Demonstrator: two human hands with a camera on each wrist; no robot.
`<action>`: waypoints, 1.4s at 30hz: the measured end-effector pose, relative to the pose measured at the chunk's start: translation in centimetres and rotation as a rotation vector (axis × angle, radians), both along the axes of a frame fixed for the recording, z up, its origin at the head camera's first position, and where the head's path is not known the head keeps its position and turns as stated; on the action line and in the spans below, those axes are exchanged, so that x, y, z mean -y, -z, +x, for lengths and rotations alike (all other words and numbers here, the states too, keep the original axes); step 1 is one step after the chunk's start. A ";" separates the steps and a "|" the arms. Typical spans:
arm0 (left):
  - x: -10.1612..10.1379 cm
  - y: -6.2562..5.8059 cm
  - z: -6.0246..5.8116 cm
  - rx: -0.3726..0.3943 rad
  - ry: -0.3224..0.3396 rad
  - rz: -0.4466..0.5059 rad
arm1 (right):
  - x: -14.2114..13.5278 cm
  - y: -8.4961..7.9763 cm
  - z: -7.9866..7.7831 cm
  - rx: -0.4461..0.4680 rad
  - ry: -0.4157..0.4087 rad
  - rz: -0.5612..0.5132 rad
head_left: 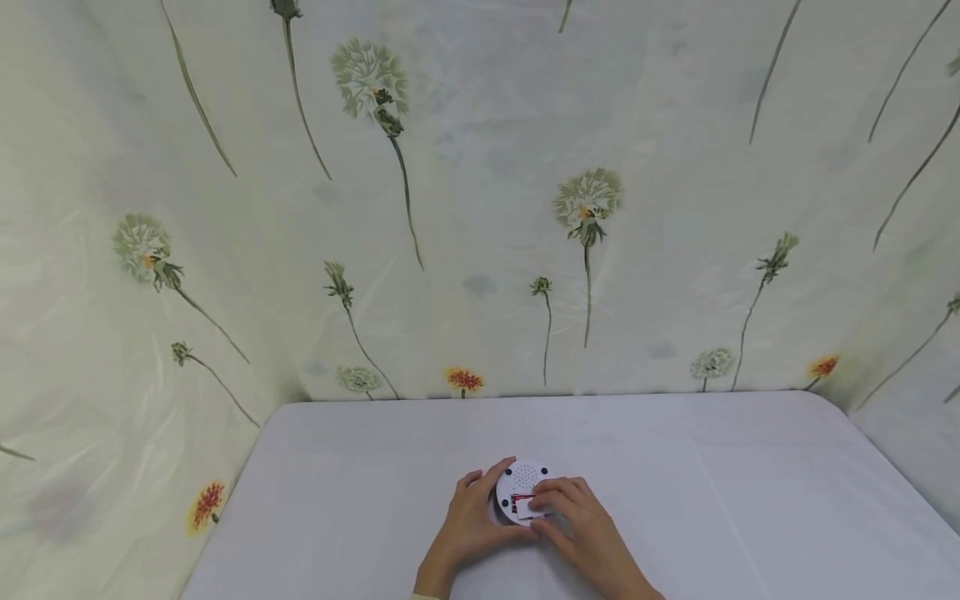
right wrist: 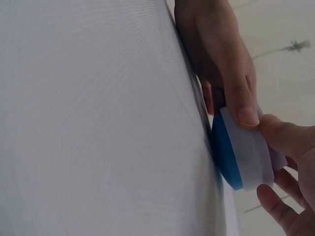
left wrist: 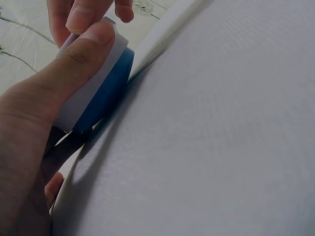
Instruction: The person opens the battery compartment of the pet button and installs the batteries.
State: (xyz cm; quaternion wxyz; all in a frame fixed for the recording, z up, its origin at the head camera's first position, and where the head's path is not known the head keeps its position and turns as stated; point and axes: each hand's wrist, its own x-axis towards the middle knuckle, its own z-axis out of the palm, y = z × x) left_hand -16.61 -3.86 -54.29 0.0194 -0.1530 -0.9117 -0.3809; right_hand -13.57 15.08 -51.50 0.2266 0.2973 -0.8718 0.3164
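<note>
A small round device (head_left: 524, 475), white with a ring of little holes and dark round feet on its upturned face, lies low over the white table. In the left wrist view its other side is a blue band (left wrist: 106, 93). My left hand (head_left: 474, 518) grips it by the rim, thumb along the near side and forefinger round the far side. A compartment in the face shows red and dark bits (head_left: 515, 500). Over it, my right hand (head_left: 588, 529) pinches a small white rectangular cover (head_left: 527, 508), partly hidden by the fingers.
The table (head_left: 360, 467) is covered with a smooth white cloth. Behind it and at both sides hangs a pale curtain (head_left: 480, 208) printed with dandelions, meeting the table's back edge.
</note>
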 end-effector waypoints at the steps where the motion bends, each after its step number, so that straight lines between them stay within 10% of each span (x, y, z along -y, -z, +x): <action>1: 0.0 0.1 0.1 -0.001 0.000 0.001 | 0.0 0.1 0.1 0.002 0.004 0.002; 22: 0.1 -0.2 -0.3 0.000 0.007 0.003 | 1.0 -0.2 0.1 -0.032 0.101 -0.038; 38: 0.1 -0.1 -0.1 0.013 0.005 -0.027 | 1.2 0.8 0.0 0.148 0.156 -0.089; 42: 0.1 -0.2 -0.1 0.017 0.012 -0.028 | 1.3 1.3 0.0 0.328 0.185 -0.159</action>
